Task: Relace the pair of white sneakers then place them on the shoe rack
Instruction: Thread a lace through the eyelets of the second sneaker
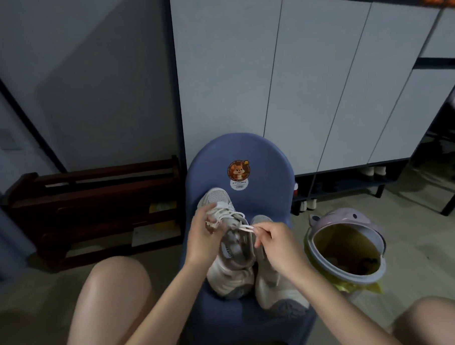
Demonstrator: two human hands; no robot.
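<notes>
Two sneakers: both stand side by side on the seat of the blue chair (267, 165), toes toward its backrest, likely so both hands stay free for lacing.
Left sneaker (231, 250): laced partway; its lace (245, 227) runs taut between the two sets of fingers.
Right sneaker (271, 282): touches the first, mostly under the right wrist; its lacing is hidden.
Left hand (207, 238): fingers curled, pinching the lace strands against the eyelets to steady the shoe.
Right hand (275, 244): thumb and forefinger pinch the lace loop, probably drawing it snug.
Shoe rack (92, 212): dark wood, well left of the left fingers, awaiting the pair.
Bin (347, 248): lined, open, just right of the right hand.
</notes>
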